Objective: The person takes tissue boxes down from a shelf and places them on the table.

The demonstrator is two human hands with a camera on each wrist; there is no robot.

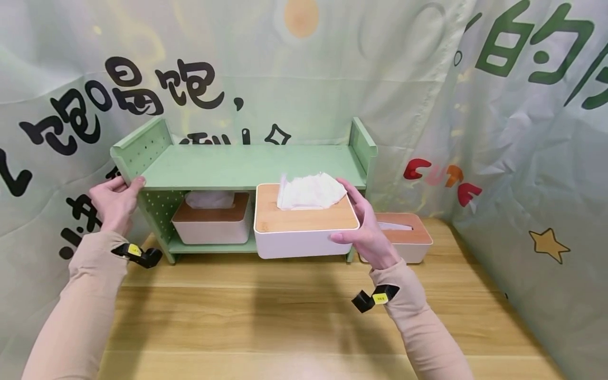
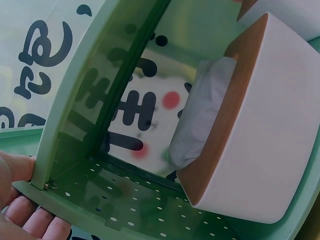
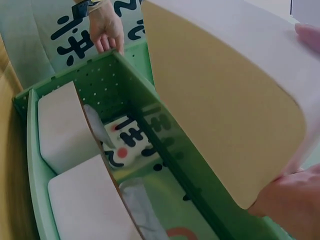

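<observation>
My right hand (image 1: 366,227) grips the right side of a white tissue box (image 1: 304,243) with a wooden lid and a white tissue sticking out. This box is held up in front of the green shelf (image 1: 256,166). In the right wrist view, a broad tan face of the held box (image 3: 225,105) fills the upper right. At the shelf's left front corner, my left hand (image 1: 115,203) pinches the edge, thumb above and fingers curled below. A similar tissue box (image 1: 211,232) stands on the lower tier; beside it is another box (image 3: 90,200), which the held one hides in the head view.
On the wooden table (image 1: 214,316), a further tissue box (image 1: 404,252) stands just right of the shelf, partly behind my right hand. Printed cloth (image 1: 404,105) hangs behind and at the sides. Raised green side panels (image 1: 363,145) bound the upper tier.
</observation>
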